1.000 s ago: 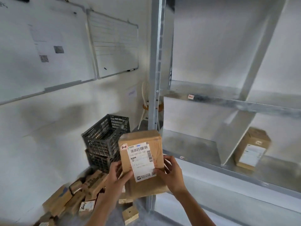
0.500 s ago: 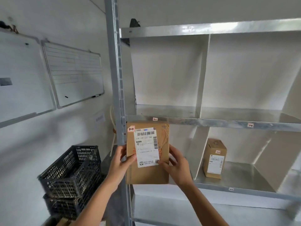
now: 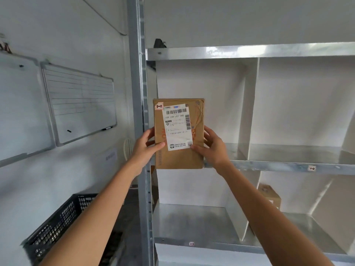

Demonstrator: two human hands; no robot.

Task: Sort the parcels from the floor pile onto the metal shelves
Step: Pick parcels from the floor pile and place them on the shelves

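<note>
I hold a brown cardboard parcel [image 3: 179, 158] upright with a white shipping label and a small "1-1" sticker facing me. My left hand [image 3: 146, 146] grips its left edge, thumb across the front. My right hand [image 3: 213, 146] grips its right edge, thumb on the label's lower corner. The parcel is raised in front of the left compartment of the upper metal shelf [image 3: 278, 166], its bottom edge level with the shelf's front lip. A second brown parcel [image 3: 269, 195] stands on the lower shelf [image 3: 192, 223], partly hidden behind my right forearm.
The shelf's grey upright post [image 3: 140, 131] stands just left of the parcel. White dividers [image 3: 249, 112] split the shelves into compartments. A black plastic crate [image 3: 63, 223] sits low at the left. Whiteboards [image 3: 80, 100] hang on the left wall.
My view and both hands have risen from the floor pile to the shelves. The parcel moved up and right, from below the upper shelf's lip to in front of its left compartment.
</note>
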